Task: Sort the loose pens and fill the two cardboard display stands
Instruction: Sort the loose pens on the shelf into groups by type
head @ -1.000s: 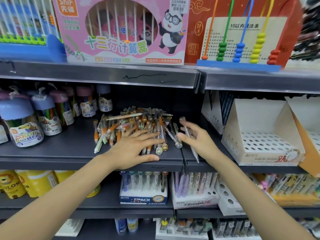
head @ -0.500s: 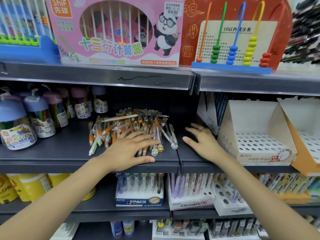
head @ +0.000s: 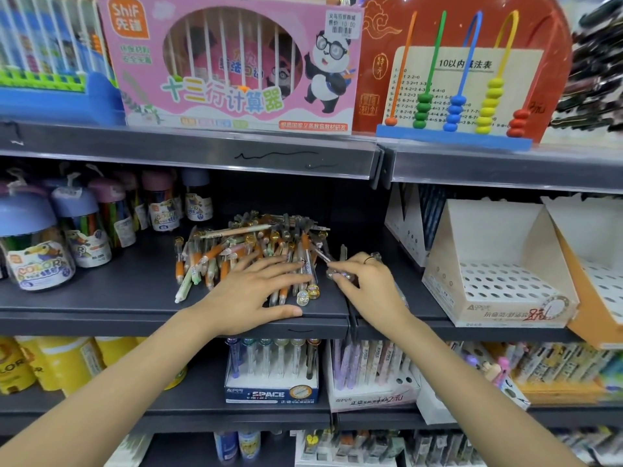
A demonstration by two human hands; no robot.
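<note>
A heap of loose pens (head: 249,251), orange, green and clear, lies on the dark middle shelf (head: 101,298). My left hand (head: 256,291) rests flat on the heap's near side, fingers straight and spread. Right of the heap, my right hand (head: 367,284) has its fingers curled and pinches a clear glittery pen (head: 333,274) at the heap's right edge. An empty white cardboard display stand (head: 505,311) with a perforated insert sits on the shelf to the right. An orange-sided stand (head: 586,284) stands beside it, partly cut off by the frame.
Jars of colour pencils (head: 37,261) stand left of the heap. Another white box (head: 404,227) sits behind the empty stand. The upper shelf holds a pink abacus box (head: 232,62) and a bead toy (head: 455,106). Filled pen displays (head: 273,372) sit below.
My right hand held a pen in the air, laid it down on the shelf, then moved left and curled onto a clear pen at the heap's edge. My left hand stayed flat on the heap.
</note>
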